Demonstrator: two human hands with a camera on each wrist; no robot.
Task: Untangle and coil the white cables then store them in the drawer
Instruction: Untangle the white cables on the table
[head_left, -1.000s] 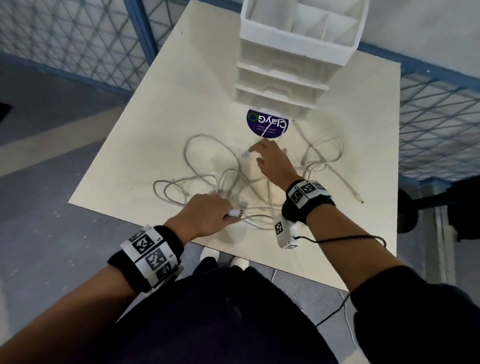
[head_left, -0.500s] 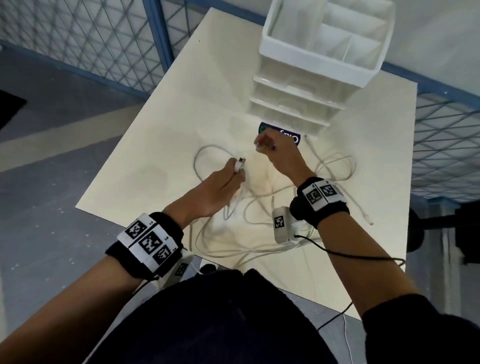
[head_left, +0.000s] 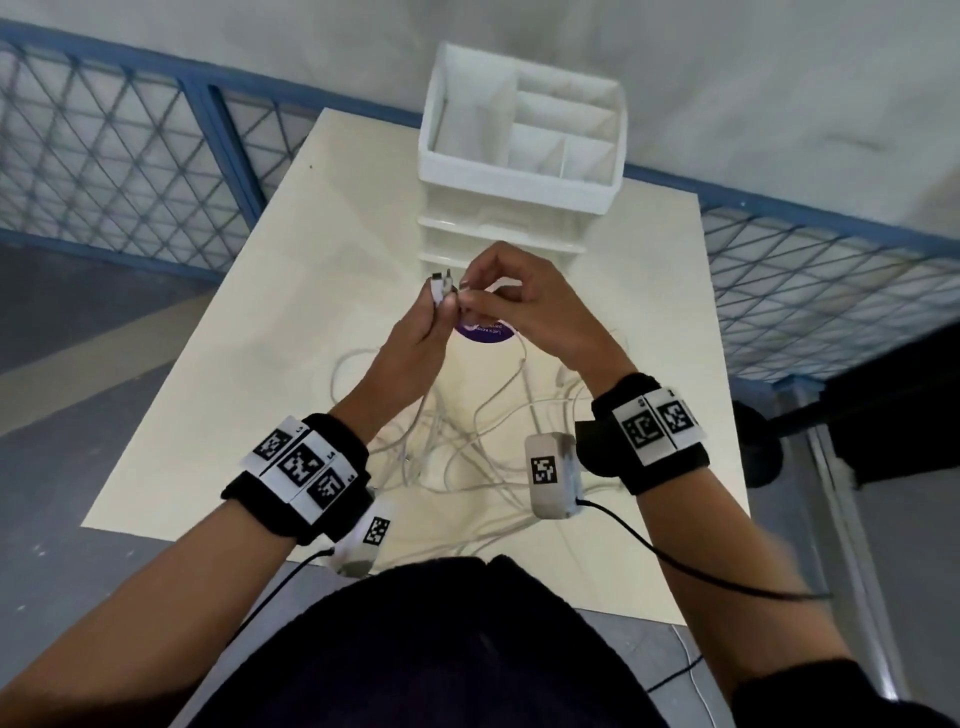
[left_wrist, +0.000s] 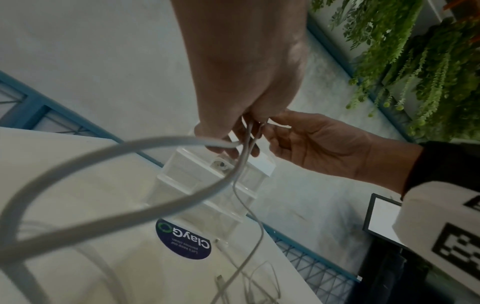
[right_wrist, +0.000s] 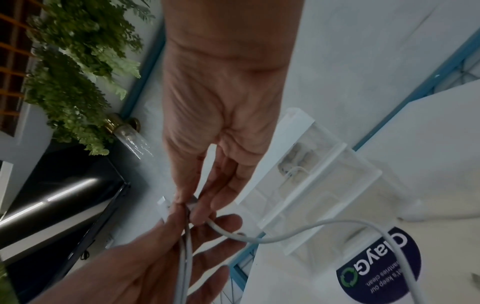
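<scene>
A tangle of white cables (head_left: 467, 447) lies on the cream table (head_left: 260, 364), in front of the white drawer unit (head_left: 498, 231). Both hands are raised above the tangle, close together. My left hand (head_left: 441, 304) grips two cable ends (head_left: 439, 286), whose plugs stick up past its fingers. My right hand (head_left: 467, 295) pinches the same cable just beside the left fingers. In the left wrist view the left hand (left_wrist: 250, 123) holds strands, and a thick cable loop (left_wrist: 103, 156) hangs from it. In the right wrist view the right hand (right_wrist: 191, 203) pinches the cable (right_wrist: 285, 234) against the left hand (right_wrist: 161, 257).
A white compartment tray (head_left: 524, 130) tops the drawer unit, whose drawers look closed. A round purple sticker (head_left: 483, 332) lies on the table under my hands. Blue mesh fencing (head_left: 130, 156) borders the table at the back, left and right. Cable loops reach the table's near edge.
Both hands have lifted off the table carrying cable ends and have met in front of the drawer unit. Cable strands now hang from them down to the tangle.
</scene>
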